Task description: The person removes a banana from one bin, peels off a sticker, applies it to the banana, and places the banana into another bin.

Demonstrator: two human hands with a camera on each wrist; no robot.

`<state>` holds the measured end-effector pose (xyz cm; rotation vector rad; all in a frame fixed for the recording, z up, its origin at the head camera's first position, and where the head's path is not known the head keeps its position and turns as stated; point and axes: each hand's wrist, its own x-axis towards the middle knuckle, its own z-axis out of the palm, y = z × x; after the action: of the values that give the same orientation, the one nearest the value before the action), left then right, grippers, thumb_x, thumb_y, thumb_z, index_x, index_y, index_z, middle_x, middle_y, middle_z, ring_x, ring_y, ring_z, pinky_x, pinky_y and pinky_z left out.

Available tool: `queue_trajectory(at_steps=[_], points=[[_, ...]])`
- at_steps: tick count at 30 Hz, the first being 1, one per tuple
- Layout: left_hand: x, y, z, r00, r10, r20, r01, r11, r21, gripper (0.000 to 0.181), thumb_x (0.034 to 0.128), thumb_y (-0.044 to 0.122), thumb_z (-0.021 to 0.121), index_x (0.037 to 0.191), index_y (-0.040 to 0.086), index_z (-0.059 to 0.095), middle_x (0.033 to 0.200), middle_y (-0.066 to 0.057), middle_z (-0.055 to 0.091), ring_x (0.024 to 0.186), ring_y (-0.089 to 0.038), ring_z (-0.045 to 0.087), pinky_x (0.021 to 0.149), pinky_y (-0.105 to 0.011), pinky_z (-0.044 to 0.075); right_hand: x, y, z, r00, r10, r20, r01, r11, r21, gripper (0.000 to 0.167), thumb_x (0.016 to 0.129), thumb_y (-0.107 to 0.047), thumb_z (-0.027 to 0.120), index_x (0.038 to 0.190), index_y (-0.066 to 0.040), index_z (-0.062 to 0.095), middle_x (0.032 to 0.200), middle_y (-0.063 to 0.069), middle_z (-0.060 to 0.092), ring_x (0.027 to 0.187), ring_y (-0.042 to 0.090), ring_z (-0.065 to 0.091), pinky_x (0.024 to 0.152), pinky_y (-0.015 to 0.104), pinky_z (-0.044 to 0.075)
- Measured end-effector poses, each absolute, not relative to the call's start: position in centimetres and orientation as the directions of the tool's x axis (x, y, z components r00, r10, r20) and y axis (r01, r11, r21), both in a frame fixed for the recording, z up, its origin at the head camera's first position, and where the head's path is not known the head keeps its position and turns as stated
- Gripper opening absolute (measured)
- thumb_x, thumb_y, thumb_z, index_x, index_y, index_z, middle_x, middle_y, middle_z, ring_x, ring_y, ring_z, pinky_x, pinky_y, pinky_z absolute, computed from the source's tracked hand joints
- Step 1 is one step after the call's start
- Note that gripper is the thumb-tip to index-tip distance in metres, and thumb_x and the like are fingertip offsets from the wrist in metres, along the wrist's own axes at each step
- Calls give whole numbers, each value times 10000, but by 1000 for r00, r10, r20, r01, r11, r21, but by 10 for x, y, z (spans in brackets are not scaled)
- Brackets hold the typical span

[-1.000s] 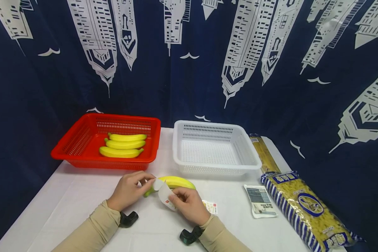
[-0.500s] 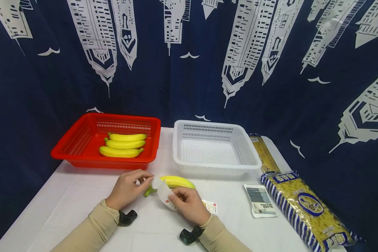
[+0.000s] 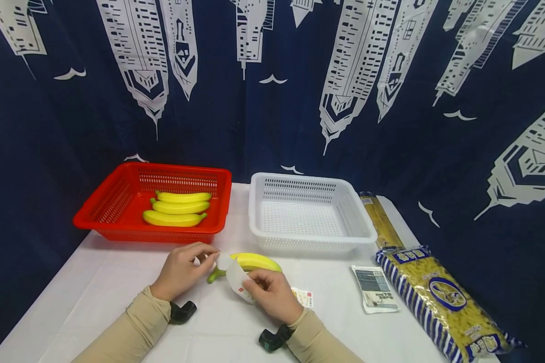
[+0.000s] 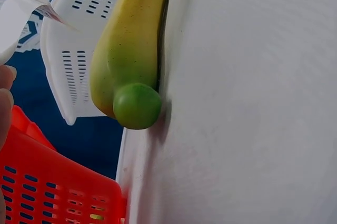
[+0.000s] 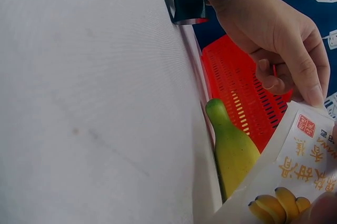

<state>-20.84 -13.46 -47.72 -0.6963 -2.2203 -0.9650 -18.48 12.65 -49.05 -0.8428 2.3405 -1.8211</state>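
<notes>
My right hand (image 3: 274, 295) pinches a white sticker (image 3: 237, 282) printed with bananas and orange lettering, plainer in the right wrist view as a sticker sheet (image 5: 305, 145). At its upper left corner, my left hand (image 3: 186, 267) pinches a curled piece of thin paper, which bends away from the sheet. In the left wrist view the curled paper (image 4: 13, 19) hangs above my left fingertips (image 4: 6, 77). Behind the sticker a yellow banana (image 3: 259, 261) with a green stem lies on the white table (image 3: 118, 302), partly hidden by the paper and right hand.
At the back left, a red basket (image 3: 152, 234) holds 3 bananas (image 3: 177, 219). Beside it stands a white basket (image 3: 313, 239). A pasta bag (image 3: 445, 302), a long brown pack (image 3: 381, 222) and a small packet (image 3: 376, 290) lie right. Another printed sticker (image 3: 303, 297) lies beyond my right hand.
My left hand has drawn slightly to the left, and the curled paper shifts with it. My right hand stays nearly still with the sticker.
</notes>
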Motion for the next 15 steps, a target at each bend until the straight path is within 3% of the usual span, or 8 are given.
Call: queue_trajectory(at_steps=[15], points=[[-211,-138,-477,-665,197,721,659,609,442,178,834,89,848,980,165,780,875,105,733,691,-14,570,587,-120,434,-185,126,-491,-848,-452,276,-375,144,-916,137,993,-149,687,985,-24,743,747,178,653,594,-8,505,544,158,424]])
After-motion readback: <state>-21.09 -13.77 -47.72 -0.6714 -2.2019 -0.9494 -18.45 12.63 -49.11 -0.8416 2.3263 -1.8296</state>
